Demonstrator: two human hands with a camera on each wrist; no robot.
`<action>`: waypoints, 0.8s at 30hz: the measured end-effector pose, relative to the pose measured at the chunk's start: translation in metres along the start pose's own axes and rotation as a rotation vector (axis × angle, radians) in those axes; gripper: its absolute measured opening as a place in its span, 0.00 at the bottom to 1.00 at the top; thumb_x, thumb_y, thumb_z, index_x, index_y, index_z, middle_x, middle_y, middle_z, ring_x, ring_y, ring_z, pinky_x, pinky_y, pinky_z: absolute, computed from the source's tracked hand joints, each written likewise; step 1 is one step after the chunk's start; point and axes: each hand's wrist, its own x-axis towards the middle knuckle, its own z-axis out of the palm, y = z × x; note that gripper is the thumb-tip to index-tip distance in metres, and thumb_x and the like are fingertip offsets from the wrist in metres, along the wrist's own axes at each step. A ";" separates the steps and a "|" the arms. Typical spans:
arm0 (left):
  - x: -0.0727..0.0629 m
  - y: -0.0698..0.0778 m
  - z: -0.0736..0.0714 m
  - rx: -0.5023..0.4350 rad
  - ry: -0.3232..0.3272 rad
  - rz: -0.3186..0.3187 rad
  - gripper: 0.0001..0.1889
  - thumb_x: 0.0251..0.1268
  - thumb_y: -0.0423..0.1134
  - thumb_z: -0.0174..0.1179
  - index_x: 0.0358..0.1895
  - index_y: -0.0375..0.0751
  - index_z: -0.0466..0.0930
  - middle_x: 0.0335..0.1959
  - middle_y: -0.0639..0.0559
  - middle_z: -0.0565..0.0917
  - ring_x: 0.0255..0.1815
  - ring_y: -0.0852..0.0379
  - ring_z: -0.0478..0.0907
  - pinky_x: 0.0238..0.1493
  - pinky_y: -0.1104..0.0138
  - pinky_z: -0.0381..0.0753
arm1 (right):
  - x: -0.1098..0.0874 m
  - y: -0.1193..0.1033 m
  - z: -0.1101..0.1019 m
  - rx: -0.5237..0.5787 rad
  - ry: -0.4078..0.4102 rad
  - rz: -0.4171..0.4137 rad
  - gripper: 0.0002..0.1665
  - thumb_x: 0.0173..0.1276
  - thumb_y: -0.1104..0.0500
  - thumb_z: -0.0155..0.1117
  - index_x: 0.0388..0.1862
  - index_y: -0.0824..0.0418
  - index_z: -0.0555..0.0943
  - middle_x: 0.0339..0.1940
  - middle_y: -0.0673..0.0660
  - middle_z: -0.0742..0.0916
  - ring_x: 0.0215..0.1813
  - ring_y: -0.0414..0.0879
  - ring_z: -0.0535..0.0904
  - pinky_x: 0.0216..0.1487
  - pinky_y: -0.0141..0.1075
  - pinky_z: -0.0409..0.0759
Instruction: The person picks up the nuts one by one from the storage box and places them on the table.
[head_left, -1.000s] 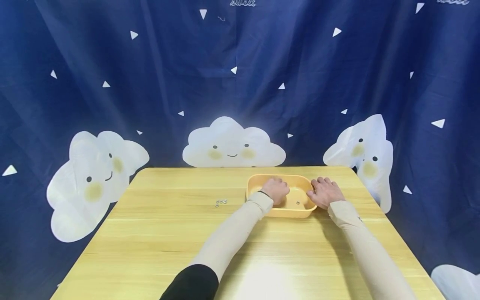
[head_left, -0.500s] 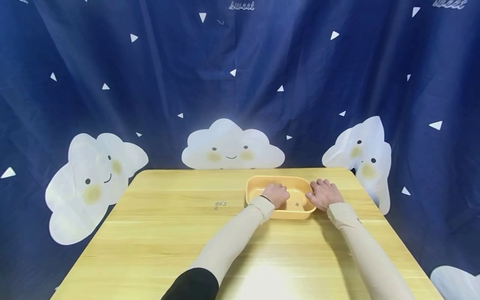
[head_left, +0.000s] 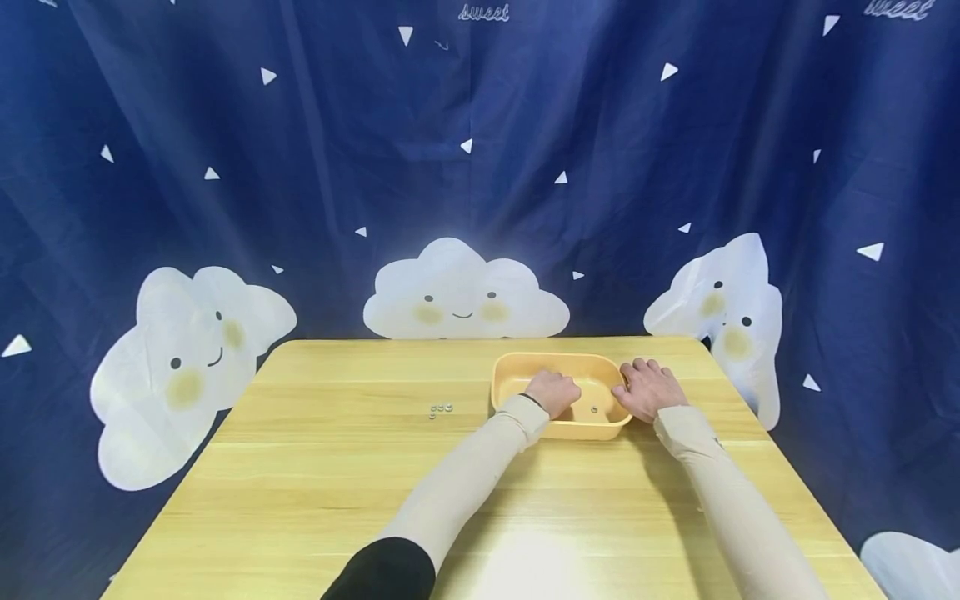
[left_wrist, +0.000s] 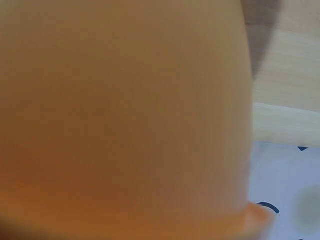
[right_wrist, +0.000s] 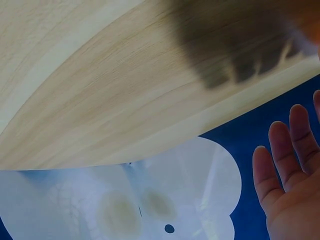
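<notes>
– where's the bin point(head_left: 585, 431)?
– right of centre, lower half of the frame, flat on the table point(head_left: 337, 467). the left hand point(head_left: 553, 393) reaches down into it; the right hand point(head_left: 651, 390) sits at its right end, thumb at the rim.
– and the fingers?
– the right hand's are long and slightly spread, outside the bin (lower right of the right wrist view shows that best). the left hand's i can't tell; they're hidden below the knuckles.
– how would it handle?
– looks like plastic: light, fairly stiff, likely to slide if nudged, hard to break. i'd take it by the rim at both short ends. the metal bits point(head_left: 448, 407) to its left, and one bit point(head_left: 594, 409) on its floor, seem hard, slick and fiddly; a fingertip pinch should suit.
– edges?
– the table's far edge is close behind the bin, its right edge near the right hand. most room lies toward the lower left.
</notes>
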 end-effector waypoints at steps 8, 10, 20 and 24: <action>0.001 -0.001 -0.001 -0.037 -0.022 0.024 0.11 0.72 0.34 0.60 0.43 0.57 0.89 0.42 0.61 0.91 0.37 0.60 0.87 0.42 0.65 0.89 | -0.001 -0.002 -0.002 0.008 0.006 0.005 0.27 0.70 0.47 0.51 0.56 0.65 0.80 0.58 0.69 0.83 0.59 0.69 0.77 0.55 0.64 0.75; 0.001 -0.002 -0.001 -0.042 -0.027 0.033 0.10 0.71 0.34 0.61 0.43 0.56 0.89 0.42 0.60 0.91 0.37 0.60 0.87 0.42 0.65 0.89 | -0.001 -0.003 -0.003 0.009 0.006 0.006 0.27 0.70 0.48 0.52 0.56 0.65 0.80 0.58 0.69 0.83 0.59 0.69 0.77 0.55 0.64 0.75; -0.002 -0.006 -0.001 -0.027 -0.012 0.025 0.11 0.69 0.31 0.61 0.40 0.55 0.89 0.38 0.60 0.91 0.31 0.63 0.84 0.40 0.65 0.89 | -0.001 -0.001 -0.003 0.017 -0.006 0.002 0.27 0.71 0.47 0.51 0.57 0.65 0.79 0.58 0.69 0.83 0.60 0.69 0.76 0.55 0.65 0.74; -0.002 -0.007 0.000 -0.036 -0.013 0.025 0.10 0.69 0.32 0.62 0.40 0.54 0.88 0.38 0.60 0.91 0.32 0.63 0.84 0.40 0.65 0.89 | 0.000 0.000 -0.003 0.013 0.000 -0.001 0.26 0.70 0.47 0.52 0.56 0.65 0.79 0.57 0.68 0.83 0.59 0.68 0.76 0.54 0.64 0.75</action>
